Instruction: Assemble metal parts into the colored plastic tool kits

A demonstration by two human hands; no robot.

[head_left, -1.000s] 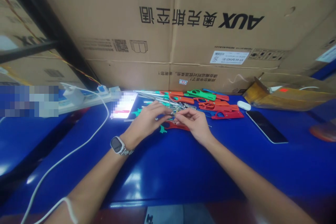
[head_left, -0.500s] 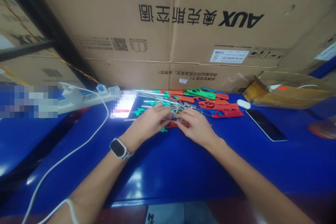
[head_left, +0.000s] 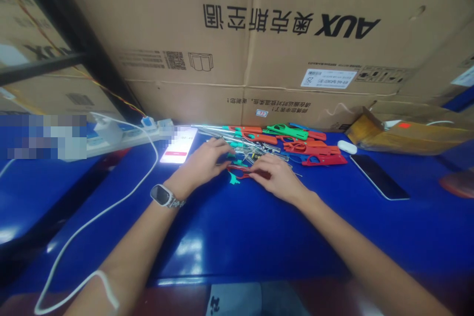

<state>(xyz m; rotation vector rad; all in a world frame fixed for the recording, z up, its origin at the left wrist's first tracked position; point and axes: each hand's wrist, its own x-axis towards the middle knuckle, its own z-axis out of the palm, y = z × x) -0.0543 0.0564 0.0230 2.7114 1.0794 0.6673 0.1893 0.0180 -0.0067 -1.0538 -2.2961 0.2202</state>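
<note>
My right hand [head_left: 276, 175] pinches a red lighter handle shell [head_left: 240, 172] low over the blue table. Just left of it, my left hand [head_left: 207, 160] reaches among small teal green plastic parts, with a gap showing between thumb and forefinger and nothing plainly held. One green piece [head_left: 234, 178] lies in front of the red shell. Behind my fingers are long metal lighter tubes [head_left: 207, 131] and thin loose parts, partly covered by the hands. Red lighter handles [head_left: 326, 159] and a green handle [head_left: 287, 131] are heaped to the right.
A lit phone [head_left: 179, 147] lies left of my left hand, near a power strip [head_left: 111, 140] and white cable [head_left: 107, 212]. At right are a dark phone [head_left: 379, 177], a white earbud case [head_left: 347, 147] and an open cardboard box [head_left: 407, 133]. A large carton [head_left: 281, 94] stands behind.
My hands have moved apart; the left has shifted left, away from the right. The red shell between them shows more now. The whole view has shifted slightly.
</note>
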